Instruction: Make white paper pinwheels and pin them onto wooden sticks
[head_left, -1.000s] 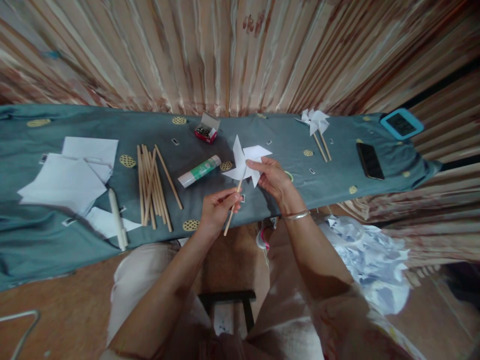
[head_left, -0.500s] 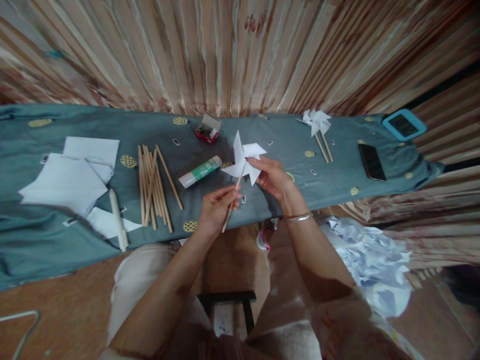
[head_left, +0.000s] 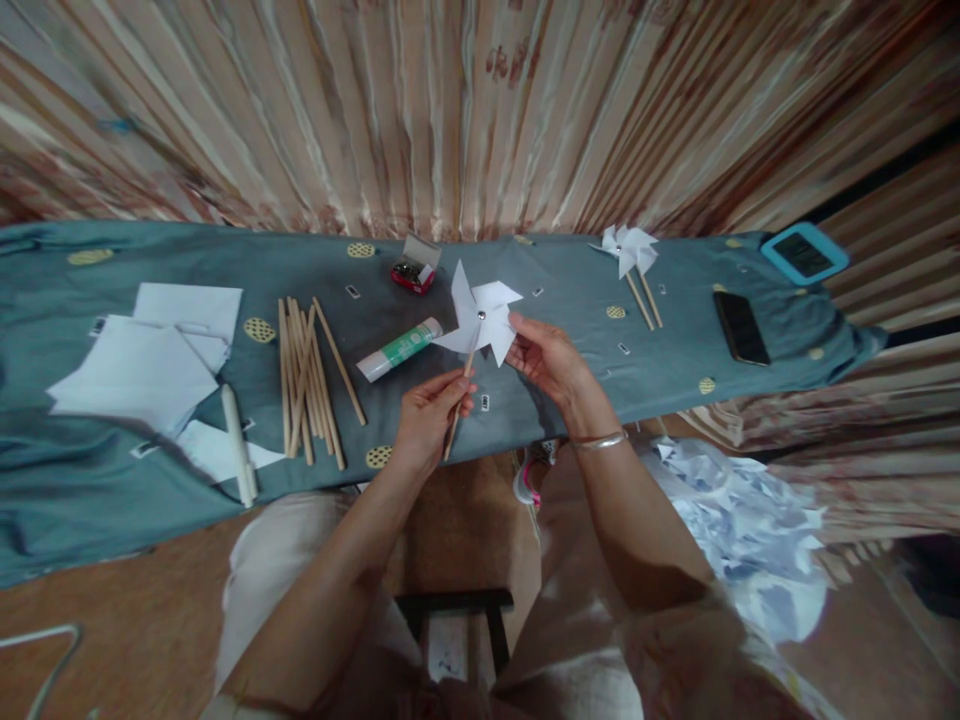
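Note:
A white paper pinwheel [head_left: 489, 302], with a metal pin at its centre, is fixed to the top of a thin wooden stick [head_left: 451, 435]. My left hand [head_left: 429, 420] pinches this stick between thumb and fingers, just below the blades, holding the pinwheel tilted above the table. Beside the right-hand blades is my right hand [head_left: 553, 362], thumb and fingers apart and partly curled. Whether its fingertips touch the paper edge is unclear. A glue stick [head_left: 401, 348] with a green label lies left of the pinwheel. Behind it stands an open red box [head_left: 412, 276] of small metal pins.
Several wooden sticks [head_left: 311, 385] lie left of the glue stick. Further left are white paper sheets [head_left: 135, 365] and a white pen-like tool [head_left: 238, 445]. Finished pinwheels [head_left: 634, 248], a black phone [head_left: 741, 328] and a blue-framed device [head_left: 806, 252] lie right. Paper scraps fill a bag [head_left: 742, 530] below.
My right hand's fingertips have come off the pinwheel's centre pin to the blades' right side. The pinwheel has shifted slightly left in view, my left hand still on its stick.

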